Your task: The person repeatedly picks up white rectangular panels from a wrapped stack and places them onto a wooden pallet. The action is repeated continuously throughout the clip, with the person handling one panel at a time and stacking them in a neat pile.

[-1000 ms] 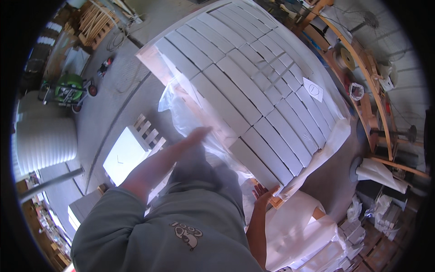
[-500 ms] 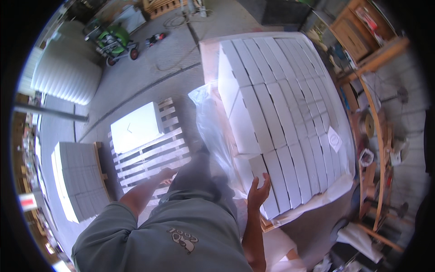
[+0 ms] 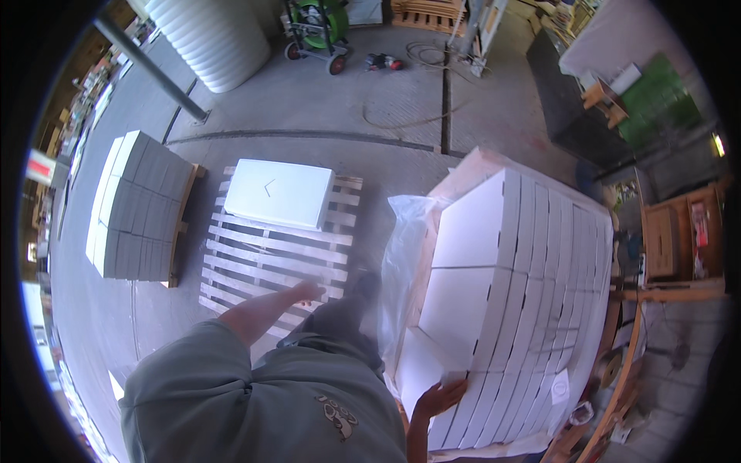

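On the right stands a big stack of flat white boxes (image 3: 488, 309), set close together in rows. My right hand (image 3: 438, 400) is at its near end, the fingers bent over the edge of the nearest white box (image 3: 426, 361). My left hand (image 3: 307, 293) hangs above the near part of a wooden pallet (image 3: 274, 251), a little blurred, fingers loose and nothing seen in them. One white box (image 3: 279, 193) with a dark angled mark lies flat on that pallet's far part.
Clear plastic sheeting (image 3: 404, 239) hangs along the stack's left side. Another loaded pallet of grey-white boxes (image 3: 143, 208) stands at left. Farther off are a metal post (image 3: 150, 69), a ribbed white roll (image 3: 212, 38), a green wheeled machine (image 3: 318, 27) and a hose (image 3: 409, 123) on the floor.
The view has swung, bringing more of the far floor into sight. My right hand, open beside the stack before, now has its fingers on the nearest box's edge. My left hand stays over the pallet.
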### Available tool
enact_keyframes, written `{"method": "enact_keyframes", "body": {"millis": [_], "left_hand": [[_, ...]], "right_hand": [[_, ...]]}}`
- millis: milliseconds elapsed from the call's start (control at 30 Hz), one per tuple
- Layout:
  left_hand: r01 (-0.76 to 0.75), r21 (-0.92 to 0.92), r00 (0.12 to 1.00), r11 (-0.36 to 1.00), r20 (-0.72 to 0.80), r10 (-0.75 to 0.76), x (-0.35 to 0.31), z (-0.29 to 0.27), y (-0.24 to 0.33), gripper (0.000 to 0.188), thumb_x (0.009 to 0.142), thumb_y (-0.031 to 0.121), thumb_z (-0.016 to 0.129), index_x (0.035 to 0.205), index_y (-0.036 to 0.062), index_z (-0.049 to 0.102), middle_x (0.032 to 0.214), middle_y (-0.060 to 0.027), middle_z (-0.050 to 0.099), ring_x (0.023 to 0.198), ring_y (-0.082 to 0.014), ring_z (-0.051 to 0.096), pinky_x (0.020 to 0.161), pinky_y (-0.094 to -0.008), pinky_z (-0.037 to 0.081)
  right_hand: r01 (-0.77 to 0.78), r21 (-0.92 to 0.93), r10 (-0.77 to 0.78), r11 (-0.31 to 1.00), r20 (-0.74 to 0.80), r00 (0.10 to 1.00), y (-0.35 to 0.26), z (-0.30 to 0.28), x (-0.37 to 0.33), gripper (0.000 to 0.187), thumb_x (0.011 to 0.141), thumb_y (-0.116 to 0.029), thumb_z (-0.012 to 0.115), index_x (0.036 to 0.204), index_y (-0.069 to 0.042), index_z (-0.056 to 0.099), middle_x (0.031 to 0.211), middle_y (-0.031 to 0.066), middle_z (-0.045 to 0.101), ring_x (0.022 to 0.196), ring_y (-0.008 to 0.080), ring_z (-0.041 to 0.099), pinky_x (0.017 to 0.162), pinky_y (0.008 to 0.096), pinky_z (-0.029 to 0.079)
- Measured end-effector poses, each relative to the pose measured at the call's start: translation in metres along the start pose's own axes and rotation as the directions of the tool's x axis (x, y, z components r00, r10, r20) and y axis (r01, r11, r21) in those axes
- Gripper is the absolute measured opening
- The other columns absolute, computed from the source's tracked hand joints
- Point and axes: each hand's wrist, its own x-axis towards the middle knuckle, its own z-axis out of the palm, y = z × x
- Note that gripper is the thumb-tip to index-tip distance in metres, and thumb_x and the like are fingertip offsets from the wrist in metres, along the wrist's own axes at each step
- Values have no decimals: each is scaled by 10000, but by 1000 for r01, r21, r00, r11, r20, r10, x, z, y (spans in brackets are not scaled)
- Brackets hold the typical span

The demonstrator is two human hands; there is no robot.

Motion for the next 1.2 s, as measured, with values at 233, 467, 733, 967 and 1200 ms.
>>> {"method": "enact_keyframes", "body": {"millis": [233, 467, 733, 967, 1200], "left_hand": [[-57, -134, 998, 989, -10, 56, 20, -59, 17, 491, 904, 442, 415, 772, 7, 601, 662, -149, 650, 503, -235, 633, 432, -371, 512], [3, -353, 996, 935, -81, -34, 27, -67, -17, 521, 885, 500, 481, 817, 7, 631, 657, -94, 617, 521, -203, 624, 432, -345, 506], [111, -471, 979, 875, -98, -177, -1, -33, -58, 545, 893, 503, 459, 840, -7, 644, 686, -100, 631, 570, -219, 646, 478, -342, 521], [152, -633, 951, 759, -115, -286, -42, -25, -45, 560, 900, 483, 458, 886, -41, 654, 839, -140, 680, 685, -244, 687, 563, -383, 553], [204, -689, 925, 695, -96, -367, -37, -3, -52, 518, 909, 433, 461, 922, -50, 650, 850, -152, 673, 711, -260, 695, 572, -390, 567]], "right_hand": [[-42, -91, 51, 995, 96, 994, -15, -17, 8, 621, 915, -172, 538, 1435, 19, 257, 1465, 230, 286, 1325, 397, 333, 1062, 473, 336], [113, 33, -111, 993, -52, 992, -64, -38, 62, 534, 889, -204, 568, 1340, 37, 416, 1304, 233, 486, 1137, 402, 525, 947, 463, 443], [314, 280, -383, 907, 240, 892, -119, -36, 137, 494, 884, -209, 568, 1287, 55, 458, 1231, 229, 530, 1069, 392, 562, 902, 456, 470], [269, 404, -477, 875, 620, 623, -151, -35, 193, 464, 880, -213, 568, 1240, 70, 494, 1167, 225, 567, 1010, 384, 595, 863, 450, 493], [264, 325, -390, 908, 886, 250, -166, -40, 231, 440, 876, -217, 567, 1193, 85, 531, 1102, 222, 605, 951, 376, 627, 824, 444, 516]]}}
